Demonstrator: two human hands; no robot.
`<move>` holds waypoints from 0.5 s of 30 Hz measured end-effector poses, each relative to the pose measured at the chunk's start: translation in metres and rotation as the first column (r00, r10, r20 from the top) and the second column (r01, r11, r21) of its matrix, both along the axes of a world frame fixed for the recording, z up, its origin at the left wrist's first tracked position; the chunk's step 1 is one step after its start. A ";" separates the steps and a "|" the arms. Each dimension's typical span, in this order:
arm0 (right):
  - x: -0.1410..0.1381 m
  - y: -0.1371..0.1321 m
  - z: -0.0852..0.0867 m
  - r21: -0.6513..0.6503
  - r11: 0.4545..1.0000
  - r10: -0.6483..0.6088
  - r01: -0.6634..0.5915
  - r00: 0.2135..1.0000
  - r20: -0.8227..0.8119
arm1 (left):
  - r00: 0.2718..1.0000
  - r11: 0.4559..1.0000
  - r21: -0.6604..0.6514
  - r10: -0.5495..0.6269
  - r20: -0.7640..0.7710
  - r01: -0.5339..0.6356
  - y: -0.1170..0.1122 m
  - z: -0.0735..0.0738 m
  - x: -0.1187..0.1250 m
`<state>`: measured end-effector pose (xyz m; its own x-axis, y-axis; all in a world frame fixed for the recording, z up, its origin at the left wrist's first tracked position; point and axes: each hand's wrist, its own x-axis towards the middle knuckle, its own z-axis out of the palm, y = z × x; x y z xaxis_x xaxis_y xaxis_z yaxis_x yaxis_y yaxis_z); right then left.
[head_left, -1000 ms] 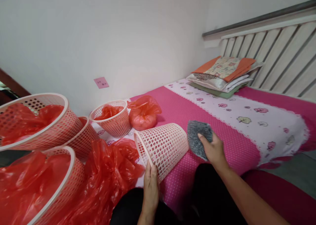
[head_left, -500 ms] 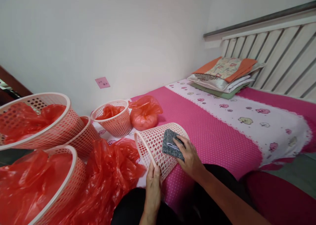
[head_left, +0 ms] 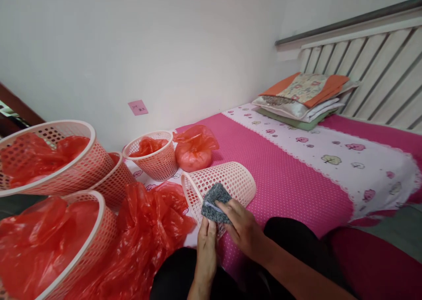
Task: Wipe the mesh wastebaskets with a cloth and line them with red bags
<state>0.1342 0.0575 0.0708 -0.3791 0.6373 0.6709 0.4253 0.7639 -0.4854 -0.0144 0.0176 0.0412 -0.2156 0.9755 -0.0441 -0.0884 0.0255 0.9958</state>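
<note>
A pale pink perforated plastic basket (head_left: 235,179) lies on its side on the bed, its mouth towards the left. My left hand (head_left: 207,247) grips its rim at the near side, fingers closed over the edge. In my right hand (head_left: 242,225) is a folded grey cloth (head_left: 216,199), pressed against the basket's side close to the rim. The cloth covers part of the rim and the tips of my left fingers. Crumpled red plastic bags (head_left: 154,221) lie just left of the basket.
Baskets lined with red bags (head_left: 74,168) crowd the left side. A tied red bag (head_left: 194,155) sits behind the lying basket, beside a smaller lined basket (head_left: 158,161). Folded cushions (head_left: 303,93) are stacked at the far right by the white headboard (head_left: 369,67). A pink note (head_left: 137,107) is on the wall.
My right hand has slid the cloth left and slightly down the basket, from its middle towards the rim. My left hand still holds the rim.
</note>
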 end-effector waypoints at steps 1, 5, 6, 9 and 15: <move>-0.004 0.001 0.003 -0.003 1.000 -0.010 0.010 1.000 0.006 | 1.000 1.000 0.001 -0.003 -0.003 0.003 0.000 -0.001 0.000; -0.015 0.013 0.018 0.007 0.999 -0.042 0.041 0.998 0.040 | 1.000 1.000 -0.002 -0.012 -0.024 0.012 -0.001 -0.005 -0.002; -0.018 0.017 0.022 0.013 0.999 -0.051 0.050 0.997 0.054 | 1.000 1.000 0.000 -0.016 -0.026 0.016 -0.001 -0.006 -0.002; -0.026 0.029 0.032 0.026 0.995 -0.099 0.097 0.990 0.101 | 1.000 1.000 0.006 -0.005 -0.019 0.005 -0.002 -0.006 -0.001; -0.036 0.042 0.045 0.025 0.990 -0.142 0.140 0.977 0.162 | 1.000 0.999 0.033 -0.017 0.015 0.017 -0.003 0.002 0.004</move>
